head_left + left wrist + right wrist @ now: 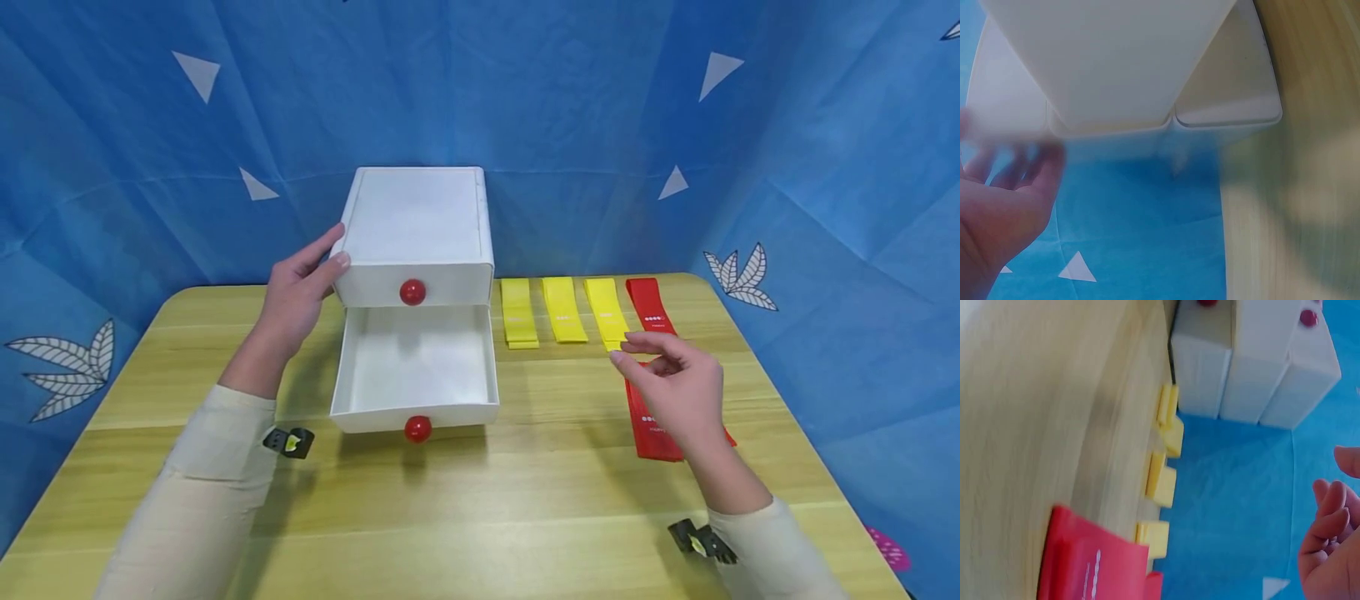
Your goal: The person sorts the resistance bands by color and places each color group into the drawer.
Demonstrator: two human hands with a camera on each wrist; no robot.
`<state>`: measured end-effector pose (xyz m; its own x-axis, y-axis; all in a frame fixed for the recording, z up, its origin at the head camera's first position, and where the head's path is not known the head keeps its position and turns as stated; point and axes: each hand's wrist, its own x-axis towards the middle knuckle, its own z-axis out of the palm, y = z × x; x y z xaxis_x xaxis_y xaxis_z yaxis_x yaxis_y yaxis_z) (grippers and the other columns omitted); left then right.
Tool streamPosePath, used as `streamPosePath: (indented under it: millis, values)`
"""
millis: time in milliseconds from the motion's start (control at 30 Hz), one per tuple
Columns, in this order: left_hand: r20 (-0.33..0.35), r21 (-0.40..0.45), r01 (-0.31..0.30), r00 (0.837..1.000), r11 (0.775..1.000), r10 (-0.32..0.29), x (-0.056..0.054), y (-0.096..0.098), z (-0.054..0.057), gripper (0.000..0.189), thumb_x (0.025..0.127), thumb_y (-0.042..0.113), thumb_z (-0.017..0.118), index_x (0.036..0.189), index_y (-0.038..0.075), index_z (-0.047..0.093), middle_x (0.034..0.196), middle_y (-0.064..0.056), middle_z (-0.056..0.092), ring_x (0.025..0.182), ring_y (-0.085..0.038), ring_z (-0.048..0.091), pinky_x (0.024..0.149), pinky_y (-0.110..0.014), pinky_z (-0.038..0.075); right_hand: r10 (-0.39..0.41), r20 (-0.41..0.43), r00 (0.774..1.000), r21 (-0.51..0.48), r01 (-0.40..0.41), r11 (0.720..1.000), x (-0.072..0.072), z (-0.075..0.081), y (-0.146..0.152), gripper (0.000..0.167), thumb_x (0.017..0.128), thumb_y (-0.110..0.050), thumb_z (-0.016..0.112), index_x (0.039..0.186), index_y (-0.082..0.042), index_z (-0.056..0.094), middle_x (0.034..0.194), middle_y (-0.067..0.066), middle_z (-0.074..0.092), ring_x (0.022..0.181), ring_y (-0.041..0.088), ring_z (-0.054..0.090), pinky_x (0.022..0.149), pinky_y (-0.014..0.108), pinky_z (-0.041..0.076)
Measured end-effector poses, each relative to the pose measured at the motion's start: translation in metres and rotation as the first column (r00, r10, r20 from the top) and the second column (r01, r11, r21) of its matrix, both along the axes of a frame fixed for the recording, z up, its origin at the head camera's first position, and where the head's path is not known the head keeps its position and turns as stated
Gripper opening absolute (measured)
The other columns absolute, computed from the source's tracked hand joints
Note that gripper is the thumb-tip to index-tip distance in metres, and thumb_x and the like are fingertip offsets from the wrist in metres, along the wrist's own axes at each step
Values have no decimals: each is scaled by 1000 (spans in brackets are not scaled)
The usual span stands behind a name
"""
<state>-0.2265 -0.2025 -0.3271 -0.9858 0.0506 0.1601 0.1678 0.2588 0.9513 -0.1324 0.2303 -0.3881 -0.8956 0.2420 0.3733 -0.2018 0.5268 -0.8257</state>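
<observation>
A white drawer unit [412,215] with red knobs stands at the back of the table. Its middle drawer [420,358] is pulled out, and the bare white inside shows in the head view. My left hand [296,296] rests against the unit's upper left side, thumb and index fingertip at the top edge; in the left wrist view its other fingers lie along that side. Over the red folded bands [651,425] hovers my right hand [678,387], its fingers loosely bent and holding nothing. Part of these bands is hidden behind it.
Three yellow folded bands [562,310] lie in a row right of the drawer unit. Another red band [648,304] is at the row's right end. Blue patterned cloth [570,125] hangs behind and beside the wooden table [480,517].
</observation>
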Motion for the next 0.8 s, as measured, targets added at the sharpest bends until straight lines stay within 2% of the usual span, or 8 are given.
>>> streamPosePath:
  millis: [167, 333, 533, 800]
  values:
    - [5, 1, -2, 1000, 1000, 2, 0, 0, 0, 52, 103, 35, 57, 152, 31, 43, 158, 3, 36, 141, -20, 37, 109, -48, 38, -34, 69, 997, -20, 36, 999, -7, 1, 17, 34, 86, -26, 82, 115, -9, 76, 103, 4, 74, 67, 16, 63, 53, 21, 49]
    - [1, 6, -2, 1000, 1000, 2, 0, 1, 0, 52, 103, 35, 57, 153, 29, 43, 157, 2, 37, 141, -20, 37, 109, -48, 38, -52, 168, 984, 31, 48, 998, -14, -5, 32, 37, 88, -31, 79, 117, -9, 74, 107, 5, 72, 76, 18, 63, 60, 19, 52]
    - [10, -6, -4, 1000, 1000, 4, 1, 0, 1, 52, 103, 36, 57, 153, 31, 42, 158, 3, 36, 141, -21, 36, 109, -49, 37, -67, 299, 952, 96, 39, 995, -26, -13, 49, 40, 91, -32, 75, 125, -11, 71, 117, 10, 68, 87, 23, 58, 60, 20, 52]
    - [9, -3, -7, 1000, 1000, 7, 2, 1, 1, 52, 103, 36, 57, 153, 30, 43, 158, 3, 36, 142, -21, 36, 110, -49, 36, -20, 368, 929, 112, -23, 993, -41, -30, 65, 43, 93, -25, 72, 132, -9, 67, 120, 14, 67, 90, 27, 56, 60, 22, 53]
